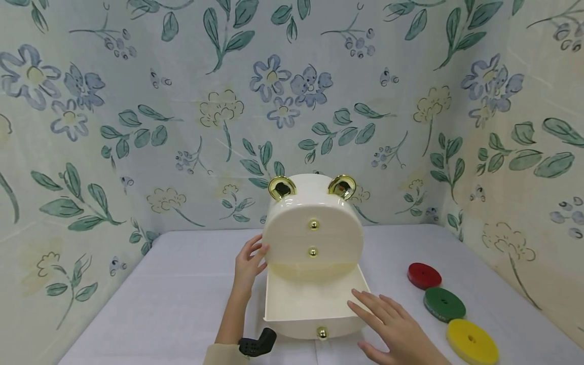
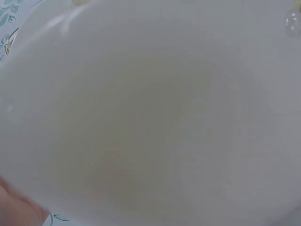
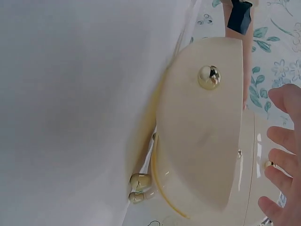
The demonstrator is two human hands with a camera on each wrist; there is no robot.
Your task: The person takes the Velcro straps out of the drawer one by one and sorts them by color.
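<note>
A cream-white rounded drawer cabinet with gold knobs and two gold-rimmed rings on top stands mid-table. Its bottom drawer is pulled out, and the inside that shows is bare. My left hand rests its loosely bent fingers against the cabinet's left side; in the left wrist view that white wall fills nearly everything. Over the drawer's front right corner is my right hand, fingers spread and nothing held; whether it touches the rim I cannot tell. The right wrist view shows the drawer front with its gold knob.
To the right, a red disc-shaped roll, a green one and a yellow one lie in a row. White cloth covers the table. Floral-patterned walls close off the back and sides.
</note>
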